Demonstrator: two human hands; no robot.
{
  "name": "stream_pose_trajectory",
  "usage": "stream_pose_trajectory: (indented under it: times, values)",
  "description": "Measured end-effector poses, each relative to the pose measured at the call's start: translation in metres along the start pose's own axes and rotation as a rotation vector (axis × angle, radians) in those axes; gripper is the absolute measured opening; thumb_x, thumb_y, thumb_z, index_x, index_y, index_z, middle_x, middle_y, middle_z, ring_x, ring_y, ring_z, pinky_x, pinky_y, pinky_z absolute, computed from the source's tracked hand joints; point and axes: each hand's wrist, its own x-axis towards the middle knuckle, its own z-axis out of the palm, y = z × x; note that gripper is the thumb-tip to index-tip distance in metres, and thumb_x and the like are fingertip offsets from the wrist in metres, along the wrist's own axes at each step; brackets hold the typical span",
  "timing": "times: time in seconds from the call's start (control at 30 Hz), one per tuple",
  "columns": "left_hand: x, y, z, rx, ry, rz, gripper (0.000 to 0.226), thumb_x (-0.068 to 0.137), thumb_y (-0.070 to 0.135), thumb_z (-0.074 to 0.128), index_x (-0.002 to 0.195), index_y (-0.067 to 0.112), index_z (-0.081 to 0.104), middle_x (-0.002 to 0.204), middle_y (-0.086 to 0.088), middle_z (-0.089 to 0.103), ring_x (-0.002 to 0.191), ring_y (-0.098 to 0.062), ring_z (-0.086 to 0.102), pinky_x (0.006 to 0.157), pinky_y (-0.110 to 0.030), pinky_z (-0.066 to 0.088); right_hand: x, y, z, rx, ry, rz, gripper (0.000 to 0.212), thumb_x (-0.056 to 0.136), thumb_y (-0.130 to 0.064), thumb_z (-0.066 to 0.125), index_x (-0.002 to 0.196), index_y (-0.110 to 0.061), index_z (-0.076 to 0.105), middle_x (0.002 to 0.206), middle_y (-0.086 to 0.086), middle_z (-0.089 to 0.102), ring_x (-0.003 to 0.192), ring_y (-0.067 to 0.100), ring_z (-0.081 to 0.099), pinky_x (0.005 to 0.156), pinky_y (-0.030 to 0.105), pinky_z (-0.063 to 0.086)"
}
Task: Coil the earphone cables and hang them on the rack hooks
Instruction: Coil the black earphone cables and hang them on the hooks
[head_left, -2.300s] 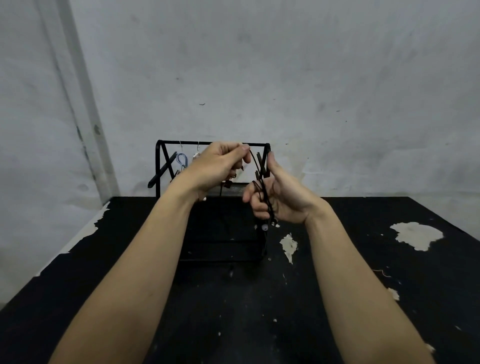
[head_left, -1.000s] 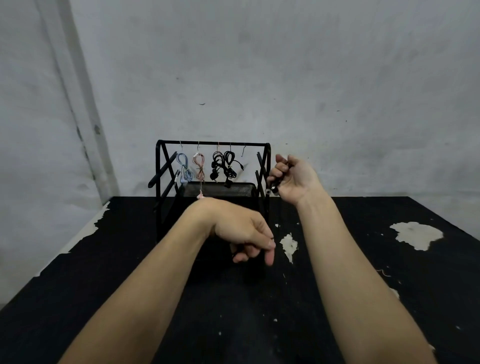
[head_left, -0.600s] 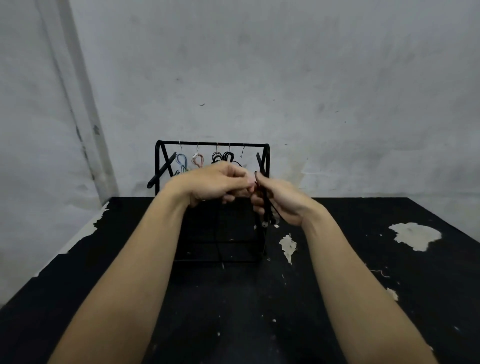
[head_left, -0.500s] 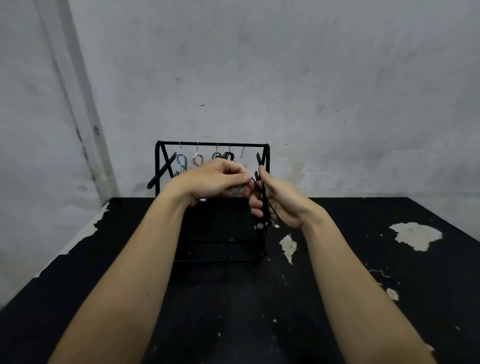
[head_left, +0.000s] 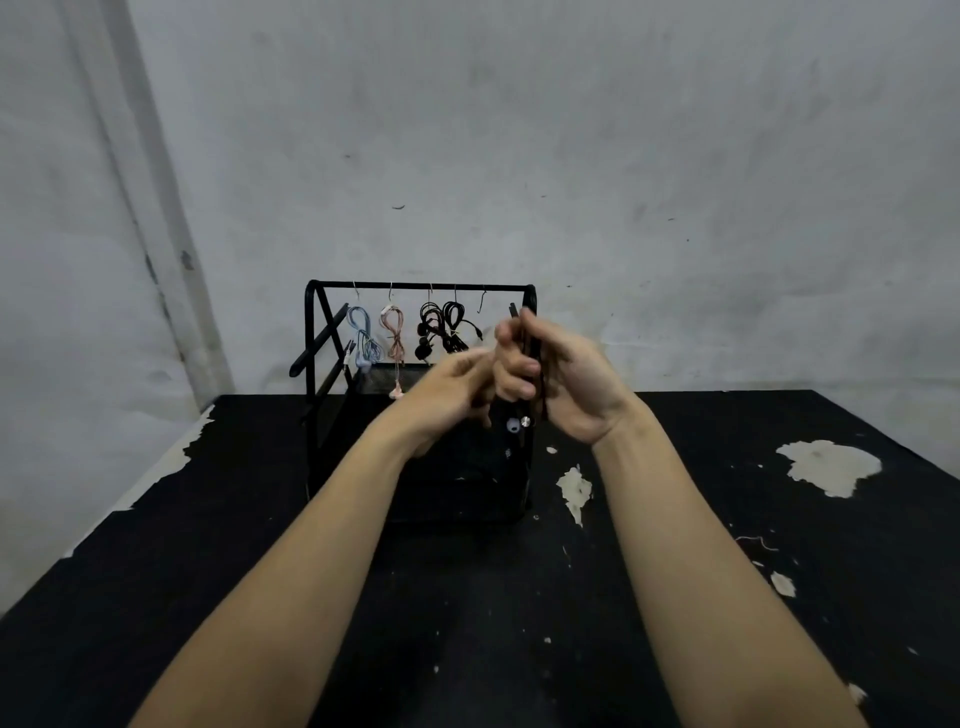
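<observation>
A black wire rack (head_left: 313, 332) stands at the table's back edge with small hooks on its top bar. On the hooks hang a blue coiled earphone (head_left: 363, 340), a pink one (head_left: 396, 338) and two black ones (head_left: 441, 327); the rightmost hook (head_left: 482, 302) is bare. In front of the rack's right side, my right hand (head_left: 566, 379) grips a black earphone cable (head_left: 535, 364) looped over its fingers, with the earbuds (head_left: 517, 423) dangling below. My left hand (head_left: 452, 389), blurred, is right beside it with fingers curled at the cable.
The black table (head_left: 467, 597) has pale chipped patches at right (head_left: 831, 465) and near the rack (head_left: 574, 491). A grey wall rises close behind the rack. The table's left edge runs diagonally at left.
My left hand has dropped lower and to the right, uncovering the hung earphones. My right hand has lifted a little with the cable loops, earbuds still dangling.
</observation>
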Motion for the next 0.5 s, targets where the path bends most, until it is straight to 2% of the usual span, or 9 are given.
stream_pose_trajectory:
  times: [0.07, 0.13, 0.27, 0.37, 0.5]
  values:
    - [-0.003, -0.010, 0.006, 0.038, -0.061, -0.032, 0.029, 0.105, 0.029, 0.041, 0.083, 0.018, 0.056, 0.062, 0.003, 0.041, 0.051, -0.006, 0.039, 0.056, -0.027, 0.043, 0.005, -0.006, -0.002, 0.058, 0.060, -0.025, 0.033, 0.104, -0.031, 0.036, 0.088, -0.011, 0.057, 0.056, -0.005, 0.034, 0.045, 0.011, 0.036, 0.058, 0.029, 0.024]
    - [-0.007, -0.016, 0.013, 0.062, -0.196, -0.076, 0.028, 0.106, 0.024, 0.037, 0.087, 0.013, 0.054, 0.062, 0.003, 0.037, 0.049, -0.008, 0.038, 0.061, -0.029, 0.046, 0.010, -0.011, -0.003, 0.073, 0.141, -0.044, 0.033, 0.105, -0.031, 0.036, 0.088, -0.013, 0.058, 0.057, -0.006, 0.033, 0.045, 0.010, 0.033, 0.055, 0.028, 0.025]
    - [-0.017, -0.016, 0.026, 0.291, -0.430, -0.188, 0.026, 0.108, 0.019, 0.035, 0.097, 0.009, 0.056, 0.064, 0.001, 0.043, 0.055, -0.016, 0.048, 0.062, -0.027, 0.043, 0.017, -0.014, -0.008, 0.110, 0.273, -0.104, 0.033, 0.106, -0.030, 0.036, 0.091, -0.012, 0.059, 0.055, -0.007, 0.031, 0.043, 0.009, 0.029, 0.053, 0.027, 0.024]
    - [-0.023, -0.007, 0.030, 0.407, -0.563, -0.272, 0.026, 0.107, 0.019, 0.035, 0.095, 0.010, 0.056, 0.062, 0.001, 0.045, 0.053, -0.016, 0.051, 0.063, -0.028, 0.043, 0.021, -0.012, -0.014, 0.094, 0.366, -0.138, 0.033, 0.107, -0.029, 0.036, 0.092, -0.011, 0.060, 0.055, -0.006, 0.032, 0.043, 0.010, 0.030, 0.055, 0.028, 0.020]
    - [-0.030, 0.017, 0.029, 0.451, -0.657, -0.308, 0.027, 0.107, 0.018, 0.034, 0.094, 0.009, 0.055, 0.059, -0.001, 0.046, 0.054, -0.016, 0.054, 0.066, -0.031, 0.045, 0.021, -0.004, -0.018, -0.001, 0.441, -0.145, 0.033, 0.108, -0.027, 0.036, 0.092, -0.010, 0.059, 0.054, -0.006, 0.035, 0.043, 0.010, 0.035, 0.052, 0.025, 0.026]
